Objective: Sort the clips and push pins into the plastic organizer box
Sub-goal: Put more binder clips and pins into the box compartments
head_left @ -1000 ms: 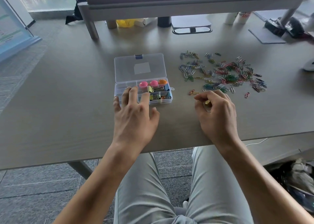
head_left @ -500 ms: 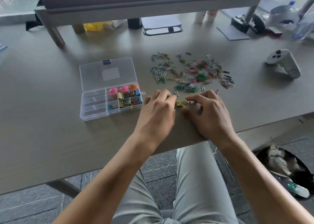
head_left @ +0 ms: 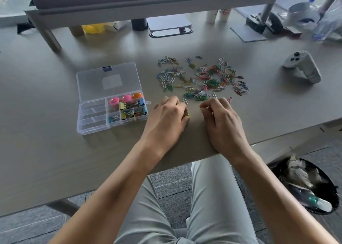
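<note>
Item one, paper clips: I count a loose scatter of coloured wire clips, green, red, blue, yellow and white, spread flat on the grey table toward its middle, right of the box and well back from the near edge.

Item two, yellow binder clip: small, only a corner shows, poking out beside the thumb side of my left hand. That hand lies knuckles up near the near edge, fingers curled over the clip and holding it.

Item three, right hand: knuckles up, just beside the left, at the near fringe of the scatter. Thumb and forefinger meet in a pinch at their tips; I cannot tell what, if anything, sits between them.

Item four, plastic organizer box: clear, lid folded open flat toward the far edge, set left of both hands. Its right compartments hold two pink push pins, an orange push pin and assorted coloured binder clips. The left compartments show only clear dividers.

Item five, white controller: stands near the right edge, well apart from the clips.
</note>
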